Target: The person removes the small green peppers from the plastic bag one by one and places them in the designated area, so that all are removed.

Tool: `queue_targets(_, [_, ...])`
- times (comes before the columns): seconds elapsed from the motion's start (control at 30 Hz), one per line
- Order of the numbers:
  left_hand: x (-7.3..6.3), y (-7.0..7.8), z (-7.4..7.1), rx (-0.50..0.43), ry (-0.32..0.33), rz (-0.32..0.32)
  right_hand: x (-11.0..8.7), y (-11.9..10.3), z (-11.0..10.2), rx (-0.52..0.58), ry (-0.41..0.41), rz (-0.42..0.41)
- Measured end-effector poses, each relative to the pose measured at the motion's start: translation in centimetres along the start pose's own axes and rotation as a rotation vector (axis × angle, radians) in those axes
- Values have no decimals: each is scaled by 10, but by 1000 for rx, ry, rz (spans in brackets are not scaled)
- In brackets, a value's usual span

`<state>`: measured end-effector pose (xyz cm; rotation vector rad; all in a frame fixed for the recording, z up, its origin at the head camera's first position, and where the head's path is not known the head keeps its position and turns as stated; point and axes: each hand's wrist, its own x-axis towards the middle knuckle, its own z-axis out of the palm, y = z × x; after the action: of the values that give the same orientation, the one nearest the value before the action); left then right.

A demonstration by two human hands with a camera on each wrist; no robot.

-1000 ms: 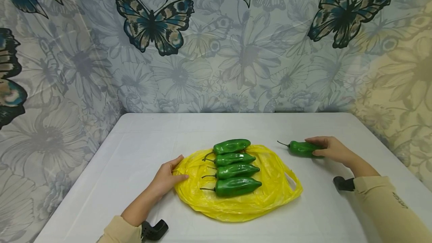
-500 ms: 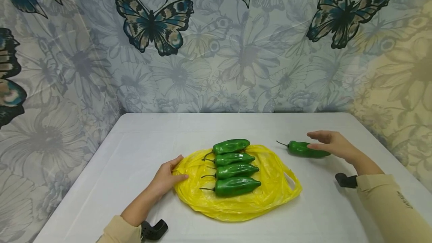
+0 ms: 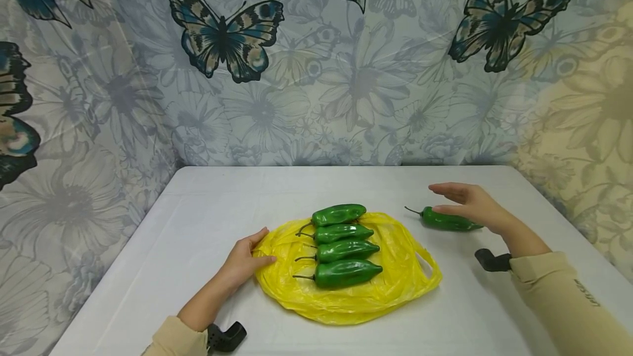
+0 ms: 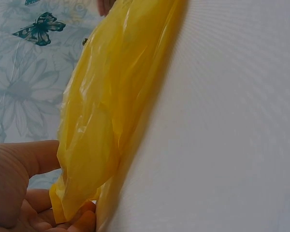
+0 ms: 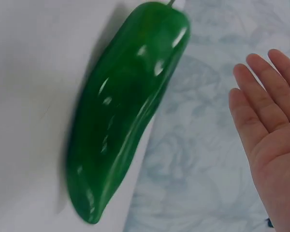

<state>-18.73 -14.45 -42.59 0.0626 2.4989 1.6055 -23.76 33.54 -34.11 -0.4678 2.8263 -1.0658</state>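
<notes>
A yellow plastic bag [image 3: 341, 304] lies flattened on the table with several green peppers [image 3: 348, 273] in a row on top, stems to the left. My left hand [image 3: 241, 260] holds the bag's left edge, thumb over it and fingers beneath; the left wrist view shows the yellow film [image 4: 92, 145] between thumb and fingers. Right of the bag, a single green pepper [image 3: 452, 221] rests on the table. My right hand [image 3: 472, 205] hovers over this pepper with its fingers extended and holds nothing. In the right wrist view the palm [image 5: 280, 150] is apart from the pepper [image 5: 123, 111].
The table [image 3: 237, 191] has a white cover. Patterned cloth with butterflies [image 3: 222, 40] hangs behind it and along both sides. A black wrist device [image 3: 492, 260] juts out near the right cuff, and another one [image 3: 227, 337] near the left.
My right hand has let go of the single pepper, lifted off it and shifted slightly left. The pepper stays on the table. My left hand and the bag have not moved.
</notes>
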Motion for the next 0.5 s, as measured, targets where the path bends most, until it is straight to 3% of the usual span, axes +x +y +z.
queue_targets(0.5, [0,0,0,4,4,-8,4,-28,8,15,-16,-115])
